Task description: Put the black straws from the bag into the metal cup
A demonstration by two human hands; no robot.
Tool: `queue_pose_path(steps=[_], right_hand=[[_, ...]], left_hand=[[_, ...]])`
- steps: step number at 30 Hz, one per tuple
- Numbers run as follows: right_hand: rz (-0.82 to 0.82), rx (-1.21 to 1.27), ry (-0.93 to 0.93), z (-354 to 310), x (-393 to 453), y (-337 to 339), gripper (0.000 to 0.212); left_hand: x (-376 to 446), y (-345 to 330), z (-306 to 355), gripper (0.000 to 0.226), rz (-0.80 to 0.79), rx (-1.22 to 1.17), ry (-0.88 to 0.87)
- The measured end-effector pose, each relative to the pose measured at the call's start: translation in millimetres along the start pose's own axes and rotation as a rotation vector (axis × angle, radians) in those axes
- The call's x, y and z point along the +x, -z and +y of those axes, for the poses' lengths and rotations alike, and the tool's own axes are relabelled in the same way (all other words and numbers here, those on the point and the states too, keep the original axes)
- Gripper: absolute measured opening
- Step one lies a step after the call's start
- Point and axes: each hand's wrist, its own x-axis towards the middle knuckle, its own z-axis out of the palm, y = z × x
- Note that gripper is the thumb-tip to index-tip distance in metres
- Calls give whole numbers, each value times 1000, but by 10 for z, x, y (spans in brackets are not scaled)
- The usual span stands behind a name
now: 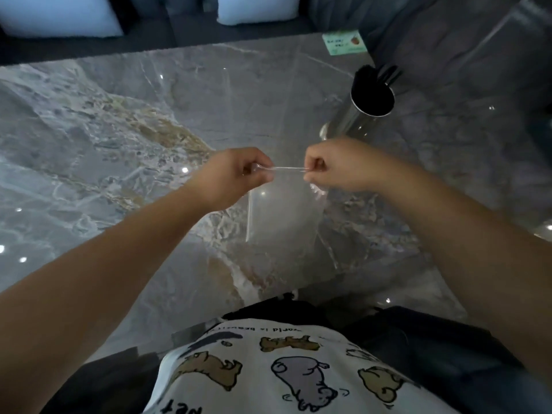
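1. We've got the clear plastic bag (pixel 282 210) pinched by its top edge, left hand (pixel 239 174) on one corner, right hand (pixel 337 165) on the other, fingers and thumbs curled tight, and the edge pulled taut between them. The rest of the bag hangs down over the marble table (pixel 119 130).

2. The bag looks empty to us, with no dark shapes showing through the film. The black straws (pixel 377 77) are standing in the metal cup (pixel 363 115), which sits behind and to the right of our right hand, near the table's far right corner.

3. So the job looks pretty much done, just the bag left to deal with.

4. What could go sideways: the cup is tall, narrow and top-heavy with straws, and it's close to our right wrist. Swing that hand out carelessly, or let the bag flap against it, and it probably tips and spills everything.

5. Also the film is nearly invisible here, so a stray straw stuck inside could be missed.
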Motion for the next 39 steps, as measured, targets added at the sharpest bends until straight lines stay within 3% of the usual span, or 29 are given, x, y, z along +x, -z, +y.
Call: queue_pose_path(steps=[4, 9, 14, 18, 20, 23, 29, 32, 35, 39], right_hand=[[85, 68, -80, 241, -284, -92, 28], [134, 77, -127, 748, -558, -69, 13], [111, 258, -214, 1607, -849, -41, 9], [103, 419, -327, 2721, -1167, 16, 9], [179, 479, -457, 3399, -1433, 4, 19], [381, 645, -761, 4384, -1924, -115, 14], [630, 861, -1336, 5616, -2402, -825, 24], [726, 898, -1482, 5821, -2270, -1250, 17], [767, 945, -1544, 5968, -2059, -1680, 18], [706, 986, -1612, 6219, -1836, -2078, 20]], left_hand=[[223, -307, 263, 5, -77, 50, -86], [550, -740, 657, 4, -137, 31, -113], [1011, -1376, 1031, 4, -171, -7, -94], [1573, -2146, 1410, 8, -150, -54, -37], [1877, -2547, 1551, 10, -86, -38, 28], [2221, -3061, 1708, 11, -84, 82, -7], [2700, -3911, 1823, 22, -212, 496, -434], [2906, -4247, 1795, 33, -374, 600, -611], [3005, -4447, 1733, 40, -493, 684, -652], [3014, -4481, 1637, 38, -364, 634, -645]])
